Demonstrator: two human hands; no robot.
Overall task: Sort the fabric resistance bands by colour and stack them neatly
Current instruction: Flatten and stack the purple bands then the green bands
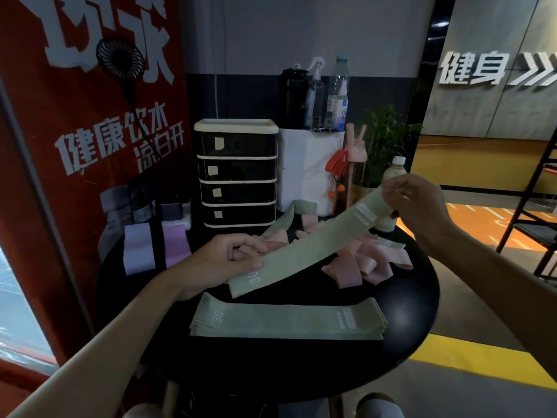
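We hold a green band point(307, 245) taut above the black table point(416, 312). Our left hand point(229, 257) curls its fingers on the end marked 30, and our right hand point(419, 203) pinches the far end. The green stack point(286, 322) lies beneath it. The drawer unit point(236, 173) has closed drawers, so we cannot tell what is inside.

1. We see the left forearm point(120, 336) and the right forearm point(497, 267) bare to the frame's edge.
2. The left hand point(223, 260) and right hand point(419, 203) are bare too.
3. Low down we glimpse pale cloth point(379, 408), garment unclear.
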